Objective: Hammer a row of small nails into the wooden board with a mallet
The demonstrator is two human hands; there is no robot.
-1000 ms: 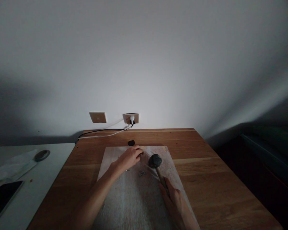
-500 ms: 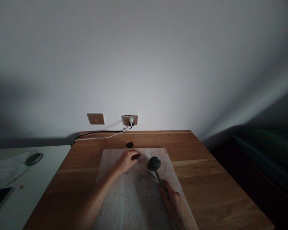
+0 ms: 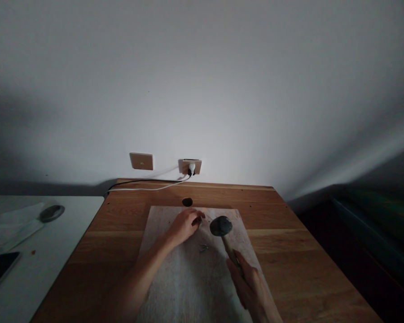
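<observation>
My right hand (image 3: 251,282) is wrapped round the wooden handle of a rubber mallet (image 3: 221,225); its black head is raised a little over the board's right side. Near the far edge of the pale wooden board (image 3: 175,287), my left hand (image 3: 187,224) is closed in a pinch. A small grey metal nail (image 3: 199,220) shows at its fingertips, mostly hidden by them. Several loose nails (image 3: 204,247) lie on the board between my two hands. The mallet head is to the right of my left fingers, apart from them.
Under the board is a brown wooden table (image 3: 299,269) with a dark round hole (image 3: 187,202). Behind it, a white plug (image 3: 191,168) sits in a wall socket, its cable running left. On a white table at left lie a roll of tape (image 3: 52,213) and a dark flat device (image 3: 0,269).
The view has shifted slightly. The mallet head has tilted a little, and my left hand keeps its pinch near the board's far edge. The nail by my left wrist is now out of sight.
</observation>
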